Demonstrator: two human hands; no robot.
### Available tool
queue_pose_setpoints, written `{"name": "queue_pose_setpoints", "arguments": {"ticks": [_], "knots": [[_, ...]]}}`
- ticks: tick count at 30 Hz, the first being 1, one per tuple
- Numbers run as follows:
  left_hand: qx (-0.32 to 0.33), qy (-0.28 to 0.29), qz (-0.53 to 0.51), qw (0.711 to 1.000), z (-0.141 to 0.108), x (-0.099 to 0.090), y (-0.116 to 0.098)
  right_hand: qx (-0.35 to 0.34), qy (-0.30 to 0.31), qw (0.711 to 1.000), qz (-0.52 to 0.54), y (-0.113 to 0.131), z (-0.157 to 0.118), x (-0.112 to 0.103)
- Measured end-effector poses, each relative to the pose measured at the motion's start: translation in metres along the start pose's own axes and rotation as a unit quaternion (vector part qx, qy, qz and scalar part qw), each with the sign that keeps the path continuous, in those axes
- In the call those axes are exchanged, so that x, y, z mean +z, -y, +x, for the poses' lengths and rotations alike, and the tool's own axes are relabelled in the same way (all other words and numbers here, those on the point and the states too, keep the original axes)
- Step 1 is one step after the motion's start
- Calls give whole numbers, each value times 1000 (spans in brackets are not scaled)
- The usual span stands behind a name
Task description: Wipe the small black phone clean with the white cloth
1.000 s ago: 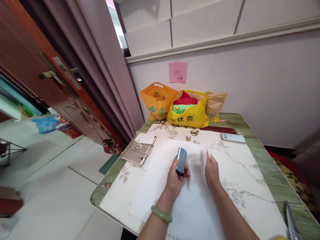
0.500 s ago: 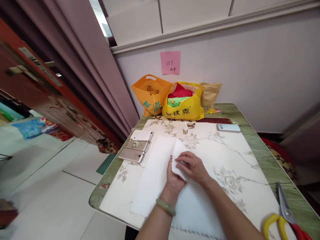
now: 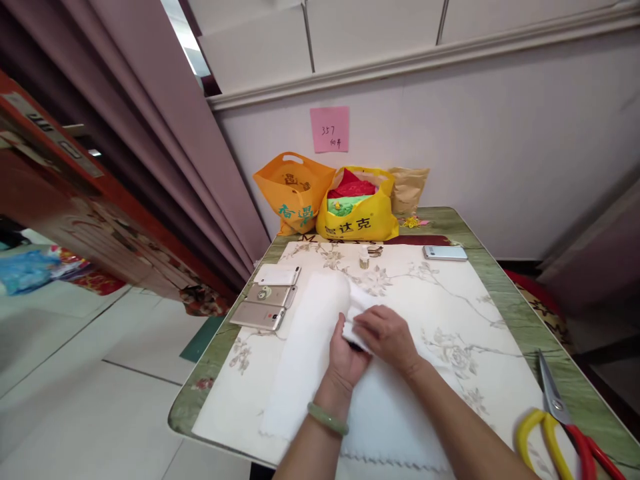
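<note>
A white cloth (image 3: 305,360) with zigzag-cut edges lies over the middle of the table and runs down to the near side. My left hand (image 3: 344,353), palm up and wearing a green bangle (image 3: 327,419), has its fingers curled beneath a folded part of the cloth. Over it, my right hand (image 3: 390,337) pinches that fold between thumb and fingers. A small dark thing (image 3: 355,347) shows between the left palm and the cloth; its kind is hidden.
Scissors (image 3: 555,403) with yellow and red handles lie at right. Several phones rest on the table, including one gold phone (image 3: 257,315) at left and one silver phone (image 3: 445,253) at back right. A small bottle (image 3: 365,257), a yellow bag (image 3: 357,223) and an orange bag (image 3: 295,193) stand behind.
My right hand has drawn the cloth's corner down into a bunched fold. The small dark thing in the left palm now shows. The whole view has shifted slightly.
</note>
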State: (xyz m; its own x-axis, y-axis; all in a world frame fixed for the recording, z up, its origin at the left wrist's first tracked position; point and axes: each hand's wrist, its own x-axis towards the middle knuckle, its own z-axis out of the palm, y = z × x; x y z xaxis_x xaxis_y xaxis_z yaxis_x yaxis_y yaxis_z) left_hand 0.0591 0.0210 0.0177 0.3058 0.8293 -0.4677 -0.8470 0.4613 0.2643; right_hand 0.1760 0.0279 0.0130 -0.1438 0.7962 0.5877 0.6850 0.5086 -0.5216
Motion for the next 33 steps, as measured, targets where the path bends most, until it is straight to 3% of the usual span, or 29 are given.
{"name": "queue_pose_setpoints", "arguments": {"ticks": [3, 8, 10, 14, 16, 19, 22, 28, 31, 33], "knots": [[-19, 30, 0, 999, -2, 0, 0, -43, 42, 998, 24, 0, 1, -1], [26, 11, 46, 999, 1, 2, 3, 111, -91, 985, -100, -17, 8, -5], [16, 11, 44, 999, 3, 2, 3, 123, -108, 981, -106, -16, 8, -5], [2, 1, 8, 1000, 3, 2, 2, -26, 20, 999, 8, -5, 6, -1], [5, -1, 6, 1000, 1, 3, 2, -35, 41, 998, 22, -4, 6, 0], [39, -27, 24, 999, 0, 5, 3, 78, -47, 995, -46, -13, 7, -1], [40, 4, 33, 999, 0, 7, 4, 155, -116, 978, -81, -24, 7, -3], [25, 34, 11, 999, -1, 3, 2, 269, -185, 945, 32, -33, 10, -9], [25, 36, -1, 999, 0, 0, 1, 271, -227, 932, 82, -28, 12, -14], [26, 35, -8, 999, 2, -1, 1, 232, -196, 946, 111, -21, 12, -14]]}}
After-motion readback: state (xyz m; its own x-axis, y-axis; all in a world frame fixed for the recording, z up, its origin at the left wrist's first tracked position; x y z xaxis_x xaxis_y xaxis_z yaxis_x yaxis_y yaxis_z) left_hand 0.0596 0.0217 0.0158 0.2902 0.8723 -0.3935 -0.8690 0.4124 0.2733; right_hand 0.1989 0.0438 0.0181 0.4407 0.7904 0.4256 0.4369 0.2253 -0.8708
